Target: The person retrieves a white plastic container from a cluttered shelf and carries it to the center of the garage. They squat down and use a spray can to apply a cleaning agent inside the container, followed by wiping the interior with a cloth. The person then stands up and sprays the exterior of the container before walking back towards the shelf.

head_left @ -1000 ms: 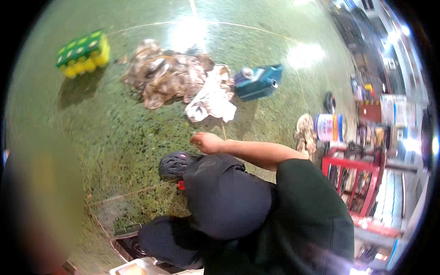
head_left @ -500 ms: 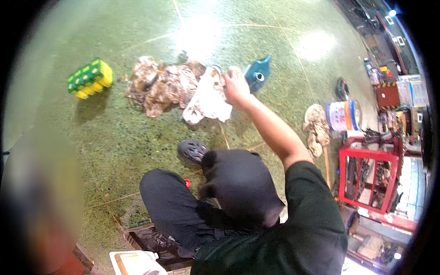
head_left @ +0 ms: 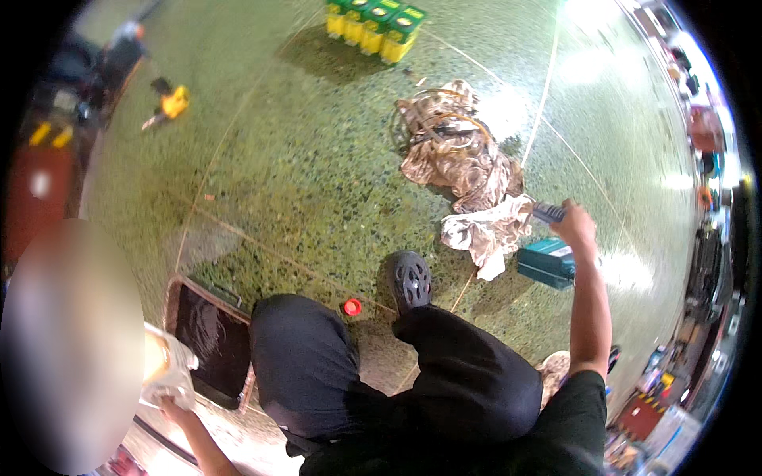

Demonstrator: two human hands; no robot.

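My right hand [head_left: 578, 226] is closed around a small dark grey-blue can [head_left: 548, 213] with printed bands, held just above the edge of a whitish rag [head_left: 486, 230]. Below that hand, a teal jug [head_left: 544, 263] lies on the floor. At lower left, my left hand [head_left: 171, 408] grips a translucent white plastic jug [head_left: 176, 373], partly covered by a blurred patch. It is beside a rectangular pan [head_left: 208, 337] of dark liquid. A small red cap [head_left: 352, 307] lies on the floor near my shoe.
Stained brown rags [head_left: 460, 155] are heaped beyond the whitish one. A green-and-yellow pack [head_left: 375, 28] stands farther off. A yellow tool [head_left: 173, 103] lies at the far left. Another soiled cloth [head_left: 554, 373] is beside my right knee. Shelves and equipment line the right rim.
My view has swung left, so the rags and pack now appear farther right. The can now shows in my right hand, beside the whitish rag. My left hand has come into view on the white jug.
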